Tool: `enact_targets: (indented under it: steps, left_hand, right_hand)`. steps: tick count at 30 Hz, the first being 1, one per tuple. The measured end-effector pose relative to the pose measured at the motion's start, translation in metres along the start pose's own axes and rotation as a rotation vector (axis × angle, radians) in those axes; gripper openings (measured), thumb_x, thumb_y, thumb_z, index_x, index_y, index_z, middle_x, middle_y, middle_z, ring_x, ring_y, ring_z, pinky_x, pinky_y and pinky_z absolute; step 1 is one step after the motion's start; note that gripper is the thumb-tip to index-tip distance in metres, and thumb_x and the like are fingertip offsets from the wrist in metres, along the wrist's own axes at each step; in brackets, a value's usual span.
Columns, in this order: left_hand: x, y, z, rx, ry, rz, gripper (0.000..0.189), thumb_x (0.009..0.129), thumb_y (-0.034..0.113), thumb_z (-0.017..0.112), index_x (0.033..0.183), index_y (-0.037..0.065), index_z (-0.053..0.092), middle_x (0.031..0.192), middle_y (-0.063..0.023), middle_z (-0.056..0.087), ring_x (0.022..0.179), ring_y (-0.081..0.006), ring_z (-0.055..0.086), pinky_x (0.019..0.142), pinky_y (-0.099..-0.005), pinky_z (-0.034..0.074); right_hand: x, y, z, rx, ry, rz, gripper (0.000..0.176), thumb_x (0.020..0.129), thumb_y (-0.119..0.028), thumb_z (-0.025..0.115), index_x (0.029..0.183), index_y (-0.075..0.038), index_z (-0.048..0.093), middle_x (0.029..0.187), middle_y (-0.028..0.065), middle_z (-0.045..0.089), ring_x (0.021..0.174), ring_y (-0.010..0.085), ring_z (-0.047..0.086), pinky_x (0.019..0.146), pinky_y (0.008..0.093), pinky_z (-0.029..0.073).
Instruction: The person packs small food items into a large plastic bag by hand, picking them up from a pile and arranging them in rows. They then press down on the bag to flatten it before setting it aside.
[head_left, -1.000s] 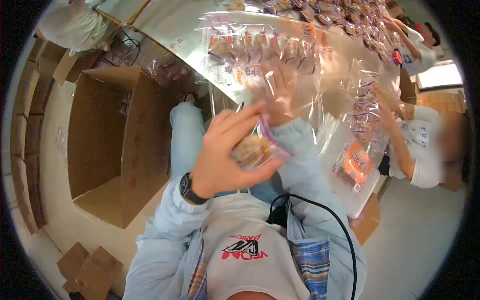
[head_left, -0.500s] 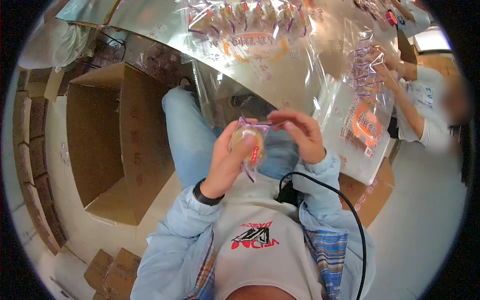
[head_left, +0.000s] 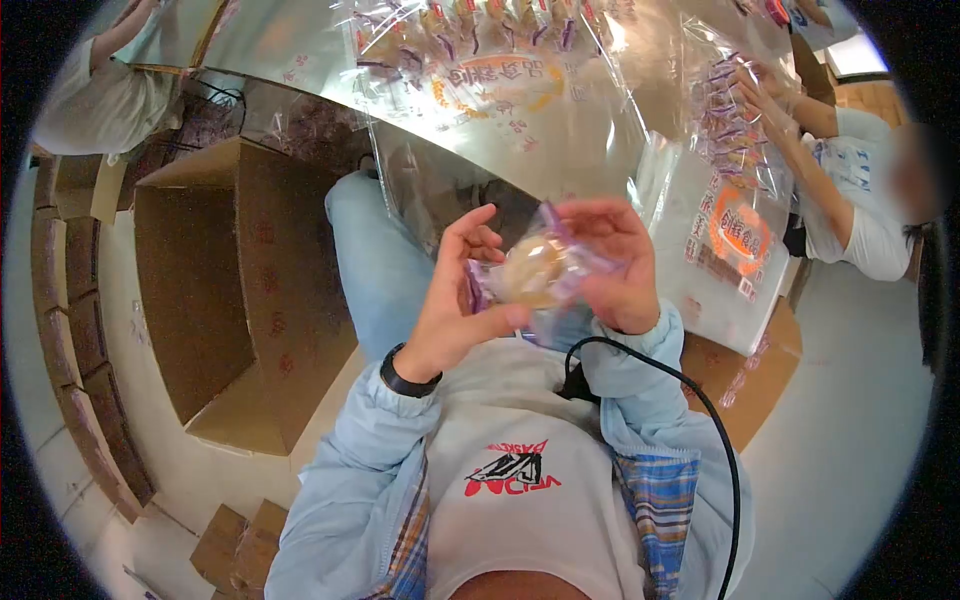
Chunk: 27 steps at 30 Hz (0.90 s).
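A round, pale-brown pastry in a clear wrapper with purple ends [head_left: 535, 270] lies between my two hands, blurred by motion. At its left end, my left hand [head_left: 455, 295] is open, with fingers and thumb spread apart around the purple wrapper edge. My right hand [head_left: 620, 265] is closed on the wrapper's other side, fingers over it and thumb below. The package is above my lap. Beyond my hands, a large clear printed bag [head_left: 510, 95] lies on the metal table [head_left: 290, 45], with a row of similar wrapped pastries [head_left: 490, 25] at its far end.
An open cardboard box [head_left: 250, 300] stands on the floor at left. At right, a stack of printed plastic bags [head_left: 700, 240] rests above another carton [head_left: 745, 370]. A co-worker [head_left: 850, 190] reaches toward a filled bag [head_left: 730, 120]. A black cable [head_left: 715, 430] runs past my right arm.
The wrapped pastry has shifted right and turned; its red label no longer shows. My left fingers have spread from their grip, and my right hand has closed onto the wrapper.
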<state>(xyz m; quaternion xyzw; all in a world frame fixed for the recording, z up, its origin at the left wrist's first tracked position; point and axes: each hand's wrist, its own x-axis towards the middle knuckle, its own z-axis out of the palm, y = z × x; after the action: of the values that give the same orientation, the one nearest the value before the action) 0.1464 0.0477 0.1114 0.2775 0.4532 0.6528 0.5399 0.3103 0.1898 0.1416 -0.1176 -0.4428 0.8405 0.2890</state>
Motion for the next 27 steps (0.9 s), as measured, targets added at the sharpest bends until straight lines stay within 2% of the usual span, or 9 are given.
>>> enact_targets:
  steps: [2, 5, 10, 14, 18, 19, 22, 23, 27]
  left_hand:
    - [0.000, -0.002, -0.003, -0.170, 0.067, -0.028, 0.102, 0.071, 0.000, 0.082, 0.157, 0.008, 0.028, 0.128, -0.0068, 0.042, 0.119, -0.0182, 0.045, 0.104, -0.0321, 0.044]
    - [0.000, -0.007, -0.006, -0.197, 0.169, -0.025, 0.089, 0.080, 0.000, 0.076, 0.156, 0.008, 0.030, 0.130, -0.0072, 0.047, 0.122, -0.0210, 0.051, 0.103, -0.0351, 0.049]
    - [0.000, 0.005, 0.012, -0.314, 0.329, -0.117, 0.070, 0.092, -0.004, 0.068, 0.151, 0.005, 0.032, 0.135, -0.0101, 0.045, 0.125, -0.0223, 0.055, 0.098, -0.0322, 0.054]
    - [0.003, -0.006, 0.017, -0.382, 0.356, -0.164, 0.063, 0.096, -0.002, 0.065, 0.151, 0.002, 0.034, 0.143, -0.0130, 0.047, 0.129, -0.0233, 0.055, 0.100, -0.0346, 0.053]
    - [-0.001, -0.011, 0.011, -0.503, 0.282, -0.170, 0.056, 0.101, 0.009, 0.060, 0.152, -0.001, 0.037, 0.154, -0.0152, 0.042, 0.133, -0.0242, 0.052, 0.109, -0.0398, 0.046]
    - [0.003, -0.025, 0.010, -0.073, 0.290, -0.007, 0.061, 0.100, 0.017, 0.059, 0.153, -0.003, 0.037, 0.159, -0.0217, 0.036, 0.143, -0.0350, 0.043, 0.117, -0.0463, 0.035]
    - [0.013, -0.026, 0.008, 1.092, 0.430, 0.272, 0.069, 0.096, 0.020, 0.062, 0.155, -0.004, 0.035, 0.161, -0.0266, 0.033, 0.150, -0.0414, 0.030, 0.122, -0.0498, 0.025]
    - [0.015, -0.020, 0.008, 1.280, 0.421, 0.236, 0.075, 0.093, 0.021, 0.064, 0.156, -0.004, 0.032, 0.163, -0.0305, 0.025, 0.151, -0.0497, 0.021, 0.122, -0.0554, 0.020]
    - [0.032, -0.021, 0.001, 1.471, 0.505, 0.268, 0.076, 0.088, 0.010, 0.065, 0.156, -0.002, 0.034, 0.164, -0.0312, 0.024, 0.152, -0.0520, 0.019, 0.122, -0.0578, 0.020]
  right_hand:
    - [-0.002, 0.004, -0.009, 0.340, 0.043, -0.045, 0.039, 0.086, -0.008, 0.074, 0.123, -0.003, 0.060, 0.133, 0.0149, 0.054, 0.122, 0.0279, 0.061, 0.114, 0.0569, 0.045]
    - [-0.009, -0.002, -0.020, -0.161, 0.033, -0.034, 0.046, 0.084, -0.010, 0.073, 0.128, -0.004, 0.060, 0.132, 0.0145, 0.054, 0.125, 0.0299, 0.057, 0.115, 0.0586, 0.042]
    - [-0.005, -0.004, 0.005, -1.147, -0.300, -0.150, 0.070, 0.079, -0.008, 0.076, 0.145, -0.003, 0.052, 0.143, 0.0189, 0.052, 0.128, 0.0359, 0.054, 0.112, 0.0460, 0.042]
    - [-0.009, 0.033, 0.007, -1.281, -0.218, -0.221, 0.078, 0.075, -0.007, 0.080, 0.147, -0.002, 0.050, 0.138, 0.0185, 0.057, 0.121, 0.0380, 0.057, 0.102, 0.0453, 0.048]
    - [-0.006, 0.021, -0.001, -1.329, -0.223, -0.146, 0.064, 0.079, -0.010, 0.079, 0.138, -0.003, 0.057, 0.129, 0.0184, 0.059, 0.115, 0.0374, 0.060, 0.096, 0.0442, 0.051]
    - [-0.006, 0.016, -0.004, -1.304, -0.215, -0.100, 0.062, 0.080, -0.011, 0.079, 0.137, -0.003, 0.057, 0.128, 0.0187, 0.059, 0.115, 0.0379, 0.060, 0.097, 0.0441, 0.051]
    - [0.003, 0.005, -0.013, -1.221, -0.265, 0.012, 0.057, 0.082, -0.012, 0.077, 0.135, -0.003, 0.057, 0.127, 0.0201, 0.059, 0.115, 0.0394, 0.060, 0.098, 0.0439, 0.051]
    - [0.007, 0.008, -0.018, -1.181, -0.317, 0.039, 0.056, 0.084, -0.012, 0.076, 0.135, -0.003, 0.057, 0.127, 0.0211, 0.058, 0.115, 0.0401, 0.059, 0.099, 0.0439, 0.050]
    - [0.035, 0.013, -0.022, -1.033, -0.344, 0.377, 0.054, 0.091, -0.016, 0.073, 0.139, -0.002, 0.053, 0.137, 0.0269, 0.054, 0.128, 0.0445, 0.054, 0.107, 0.0425, 0.046]
